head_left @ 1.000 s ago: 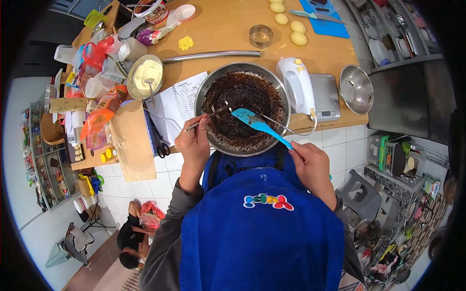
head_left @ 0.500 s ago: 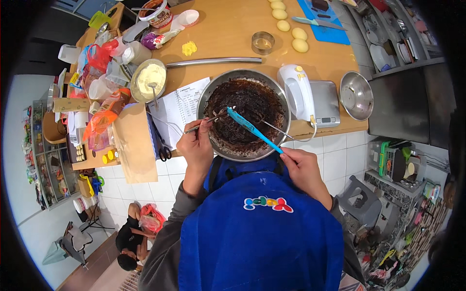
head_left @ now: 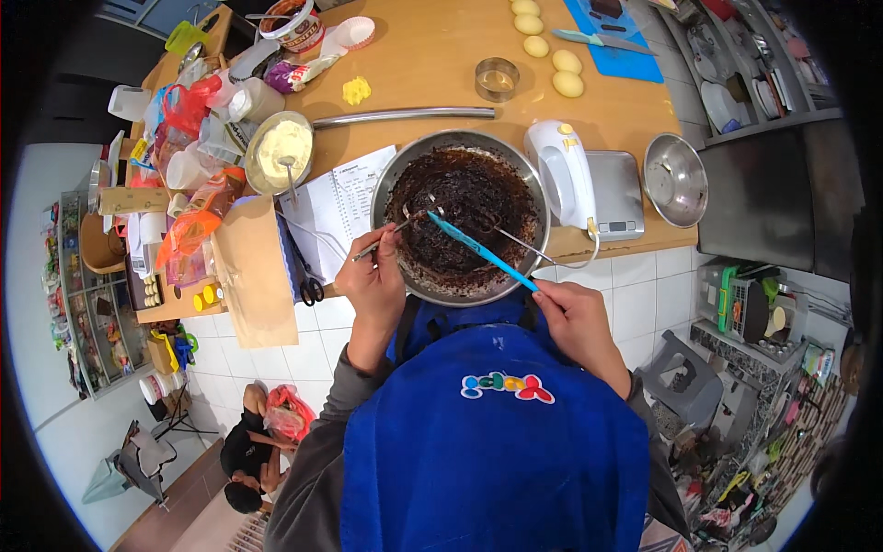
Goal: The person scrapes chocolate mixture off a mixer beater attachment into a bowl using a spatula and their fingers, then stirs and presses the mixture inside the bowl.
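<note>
A wide metal bowl at the table's near edge holds a dark brown, crumbly, sticky mixture. My left hand is closed round the handle of a slim metal utensil, perhaps a fork, whose head reaches over the mixture. From the right, my right hand grips a light-blue spatula slanting into the bowl. Its tip meets the metal utensil's head near the bowl's middle. Another thin metal utensil leans on the right rim, its far end in the mixture.
Right of the bowl are a white hand mixer, a scale and a smaller metal bowl. Left lie a bowl of pale cream, printed sheets and scissors. Beyond are a metal tube, a ring, dough balls and a knife.
The spatula's tip has shifted slightly left and down against the metal utensil's head. Both hands keep their grips and have hardly moved.
</note>
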Action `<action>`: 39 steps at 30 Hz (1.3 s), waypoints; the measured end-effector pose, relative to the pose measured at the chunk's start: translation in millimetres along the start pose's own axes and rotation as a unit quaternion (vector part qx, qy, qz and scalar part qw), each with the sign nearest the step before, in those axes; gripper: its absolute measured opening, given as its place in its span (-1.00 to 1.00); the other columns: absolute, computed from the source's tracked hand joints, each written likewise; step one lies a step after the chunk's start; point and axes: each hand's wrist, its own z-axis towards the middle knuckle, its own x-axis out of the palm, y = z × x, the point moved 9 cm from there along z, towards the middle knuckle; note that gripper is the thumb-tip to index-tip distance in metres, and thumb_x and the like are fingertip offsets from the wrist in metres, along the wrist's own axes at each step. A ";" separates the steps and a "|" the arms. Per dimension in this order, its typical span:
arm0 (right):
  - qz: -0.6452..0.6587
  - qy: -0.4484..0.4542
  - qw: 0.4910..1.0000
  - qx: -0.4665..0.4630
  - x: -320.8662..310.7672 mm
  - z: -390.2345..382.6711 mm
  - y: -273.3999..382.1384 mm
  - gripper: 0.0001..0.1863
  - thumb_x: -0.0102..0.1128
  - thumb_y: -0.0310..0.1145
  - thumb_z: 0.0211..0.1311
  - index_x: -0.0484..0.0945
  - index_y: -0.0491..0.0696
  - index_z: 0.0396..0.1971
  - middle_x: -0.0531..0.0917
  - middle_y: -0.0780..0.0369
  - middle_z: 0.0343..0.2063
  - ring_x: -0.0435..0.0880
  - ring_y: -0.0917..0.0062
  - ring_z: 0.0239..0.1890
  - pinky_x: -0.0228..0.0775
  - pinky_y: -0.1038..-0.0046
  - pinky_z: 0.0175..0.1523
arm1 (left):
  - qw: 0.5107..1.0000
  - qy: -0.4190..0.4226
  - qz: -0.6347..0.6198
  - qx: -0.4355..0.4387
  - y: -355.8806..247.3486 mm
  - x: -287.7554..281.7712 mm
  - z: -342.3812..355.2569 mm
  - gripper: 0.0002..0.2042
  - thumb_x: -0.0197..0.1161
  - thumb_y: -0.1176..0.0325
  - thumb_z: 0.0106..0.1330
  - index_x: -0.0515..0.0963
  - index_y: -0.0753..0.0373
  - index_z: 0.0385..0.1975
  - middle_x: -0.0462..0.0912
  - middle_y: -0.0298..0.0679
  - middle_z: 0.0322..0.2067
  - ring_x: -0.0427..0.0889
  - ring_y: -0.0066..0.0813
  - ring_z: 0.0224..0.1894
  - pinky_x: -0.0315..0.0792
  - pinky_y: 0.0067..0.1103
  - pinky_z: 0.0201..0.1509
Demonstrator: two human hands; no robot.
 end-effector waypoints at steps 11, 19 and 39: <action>0.156 0.078 0.978 0.116 24.1 -5.5 -19.7 -0.81 0.13 -0.39 0.21 0.60 -0.13 -0.24 0.62 0.10 -0.56 0.59 0.40 -0.55 0.37 0.46 -0.42 | 0.999 -0.020 -0.040 0.010 -1.4 0.3 -3.8 -0.88 0.18 0.49 0.28 0.56 0.45 -0.32 0.68 -0.11 -0.45 0.68 -0.51 -0.39 0.52 -0.67 -0.30; 0.123 0.056 0.988 0.073 24.2 -4.9 -13.9 -0.83 0.13 -0.41 0.19 0.61 -0.11 -0.26 0.63 0.06 -0.52 0.60 0.26 -0.51 0.40 0.39 -0.39 | 0.998 -0.024 -0.064 0.010 -8.2 2.4 -7.4 -0.91 0.18 0.56 0.26 0.55 0.47 -0.34 0.67 -0.11 -0.44 0.67 -0.53 -0.38 0.52 -0.67 -0.26; -0.161 -0.087 0.983 -0.022 -17.0 -9.0 -16.4 -0.84 0.18 -0.33 0.12 0.63 -0.02 -0.32 0.58 0.19 -0.59 0.58 0.26 -0.53 0.40 0.27 -0.44 | 0.994 -0.002 -0.101 -0.050 13.4 0.2 -4.9 -0.88 0.16 0.49 0.30 0.56 0.44 -0.34 0.68 -0.14 -0.44 0.66 -0.53 -0.39 0.51 -0.68 -0.28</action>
